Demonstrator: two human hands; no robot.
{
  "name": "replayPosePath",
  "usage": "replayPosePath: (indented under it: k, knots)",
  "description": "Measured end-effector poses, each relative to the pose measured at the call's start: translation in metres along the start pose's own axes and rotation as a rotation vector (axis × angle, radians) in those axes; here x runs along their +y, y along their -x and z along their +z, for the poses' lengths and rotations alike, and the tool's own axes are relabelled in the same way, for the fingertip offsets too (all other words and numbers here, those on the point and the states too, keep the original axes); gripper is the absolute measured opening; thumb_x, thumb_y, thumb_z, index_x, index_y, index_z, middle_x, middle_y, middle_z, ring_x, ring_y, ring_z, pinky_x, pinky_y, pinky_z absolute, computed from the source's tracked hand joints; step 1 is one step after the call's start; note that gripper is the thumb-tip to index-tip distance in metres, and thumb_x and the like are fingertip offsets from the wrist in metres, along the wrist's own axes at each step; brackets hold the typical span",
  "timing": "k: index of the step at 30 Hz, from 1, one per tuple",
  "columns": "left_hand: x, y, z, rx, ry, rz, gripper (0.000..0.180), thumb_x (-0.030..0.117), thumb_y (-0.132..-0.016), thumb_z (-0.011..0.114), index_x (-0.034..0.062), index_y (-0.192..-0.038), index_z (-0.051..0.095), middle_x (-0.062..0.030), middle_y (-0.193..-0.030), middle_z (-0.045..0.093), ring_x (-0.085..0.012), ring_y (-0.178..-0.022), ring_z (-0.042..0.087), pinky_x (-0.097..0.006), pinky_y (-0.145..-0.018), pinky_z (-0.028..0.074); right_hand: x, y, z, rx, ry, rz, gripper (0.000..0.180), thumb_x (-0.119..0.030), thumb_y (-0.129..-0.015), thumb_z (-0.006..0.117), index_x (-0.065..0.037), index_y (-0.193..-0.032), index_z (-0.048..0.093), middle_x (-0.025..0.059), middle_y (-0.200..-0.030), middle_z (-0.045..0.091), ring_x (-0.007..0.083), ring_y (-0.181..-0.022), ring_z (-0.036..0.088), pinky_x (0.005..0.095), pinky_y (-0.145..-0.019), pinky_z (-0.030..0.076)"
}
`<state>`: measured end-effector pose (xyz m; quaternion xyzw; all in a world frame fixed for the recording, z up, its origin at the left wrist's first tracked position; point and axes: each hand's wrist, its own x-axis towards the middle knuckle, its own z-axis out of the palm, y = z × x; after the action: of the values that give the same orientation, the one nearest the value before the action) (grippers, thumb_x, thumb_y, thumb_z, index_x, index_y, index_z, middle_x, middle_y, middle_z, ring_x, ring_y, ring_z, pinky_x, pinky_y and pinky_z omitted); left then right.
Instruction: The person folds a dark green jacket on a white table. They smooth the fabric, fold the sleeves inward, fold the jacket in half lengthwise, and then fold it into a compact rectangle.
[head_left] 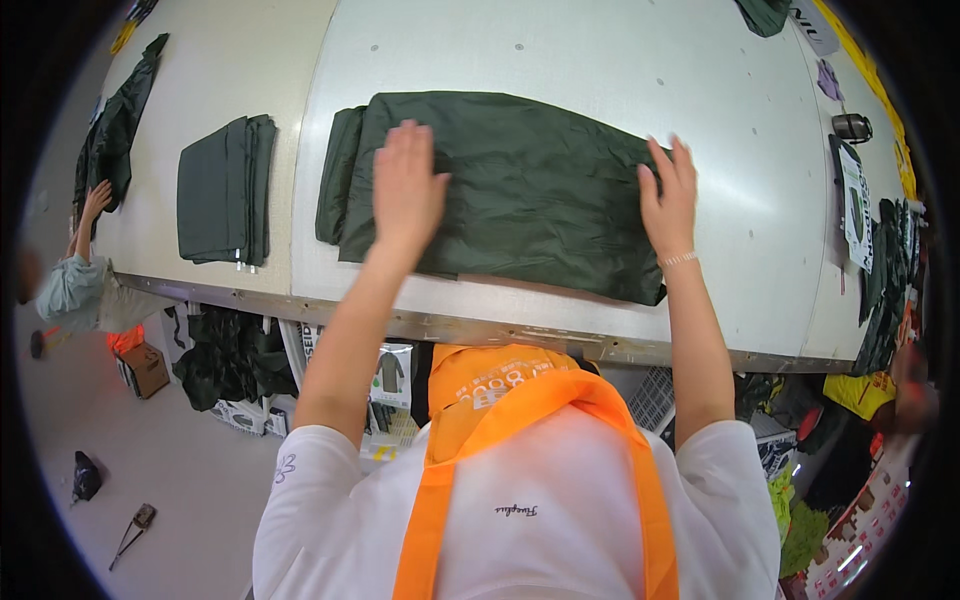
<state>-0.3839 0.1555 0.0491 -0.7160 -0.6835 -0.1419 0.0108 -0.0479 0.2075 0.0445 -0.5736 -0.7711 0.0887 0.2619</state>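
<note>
A dark green piece of thin, slightly shiny fabric (530, 190), folded into a long rectangle, lies wrinkled on the pale worktable (560, 60) in front of me. Its left end shows several layers. My left hand (408, 195) is over the left part of the fabric, fingers stretched out flat and slightly blurred. At the fabric's right edge is my right hand (670, 200), with thumb and fingers apart and nothing gripped. Whether either palm presses on the cloth I cannot tell.
To the left lies a neat stack of folded dark green fabric (225, 190). A co-worker's hand (95, 200) touches dark cloth (120, 125) at the far left. A dark metal cup (852, 127) and packaged goods (856, 205) sit at the right. The table's front edge (490, 328) runs before my body.
</note>
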Motion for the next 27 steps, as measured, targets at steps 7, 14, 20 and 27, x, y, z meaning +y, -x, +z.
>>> replayPosePath:
  k: [7, 14, 20, 27]
  knots:
    - [0.15, 0.023, 0.044, -0.137, 0.273, 0.05, 0.073, 0.051, -0.088, 0.048, 0.0066, -0.142, 0.028, -0.0146, -0.15, 0.021, -0.0302, -0.138, 0.019, -0.049, -0.11, 0.015, 0.038, 0.097, 0.001, -0.13, -0.526, 0.681, 0.053, -0.027, -0.096, 0.043, -0.011, -0.144, 0.028, 0.0239, -0.135, 0.041, 0.0327, -0.124, 0.041, 0.0357, -0.103, 0.032]
    - [0.112, 0.013, 0.061, -0.109, 0.255, 0.06, 0.069, 0.051, -0.09, 0.045, 0.0111, -0.143, 0.028, -0.0088, -0.152, 0.019, -0.0275, -0.14, 0.016, -0.047, -0.112, 0.011, 0.021, 0.089, -0.02, -0.377, -0.717, 0.801, 0.074, -0.013, -0.091, 0.053, -0.017, -0.149, 0.007, 0.018, -0.133, 0.045, 0.0232, -0.116, 0.048, 0.0324, -0.098, 0.036]
    - [0.086, 0.01, 0.075, -0.133, 0.276, 0.047, 0.058, 0.045, -0.093, 0.043, 0.0174, -0.142, 0.033, -0.0064, -0.151, 0.023, -0.0277, -0.139, 0.019, -0.047, -0.111, 0.012, 0.017, 0.098, -0.017, -0.246, -0.874, 0.546, 0.079, -0.009, -0.089, 0.056, -0.017, -0.149, 0.005, 0.0159, -0.148, 0.025, 0.0228, -0.128, 0.036, 0.0306, -0.104, 0.031]
    - [0.089, 0.014, 0.074, -0.571, 1.572, -0.016, 0.052, 0.041, -0.098, 0.033, 0.0105, -0.139, 0.037, -0.0073, -0.15, 0.026, -0.0224, -0.138, 0.02, -0.039, -0.113, 0.009, -0.123, 0.03, -0.118, -0.27, -1.037, 0.345, 0.058, -0.004, -0.084, 0.062, -0.003, -0.137, 0.037, 0.0105, -0.117, 0.055, 0.0157, -0.091, 0.058, 0.0241, -0.076, 0.049]
